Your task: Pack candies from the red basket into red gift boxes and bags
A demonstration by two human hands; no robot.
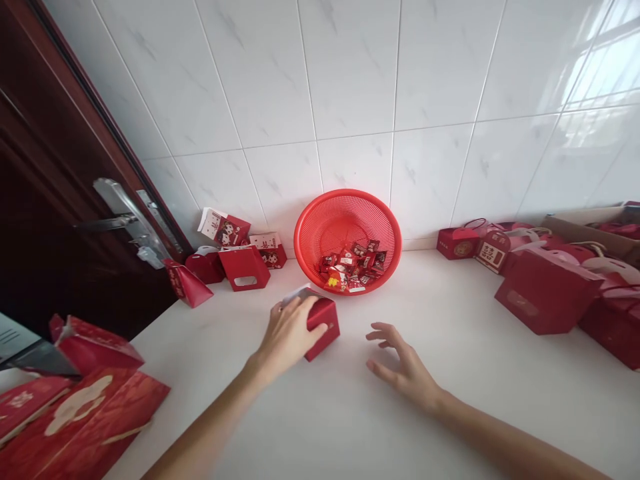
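Observation:
A small red box (327, 325) stands on the white table just in front of the red basket, its top partly raised. My left hand (293, 333) is wrapped over the box from the left, fingers on its top and thumb on its front. To the right of the box, my right hand (403, 367) hovers over the table with its fingers apart and nothing in them. Wrapped candies (353, 267) lie in the bottom of the red plastic basket (320, 227), which leans toward me against the tiled wall.
Several red boxes (245, 268) stand at the back left, beside a dark door (65, 167) with a metal handle. Red bags (85, 420) sit at the near left. More red boxes (547, 290) crowd the right side, near a cardboard box (580, 227).

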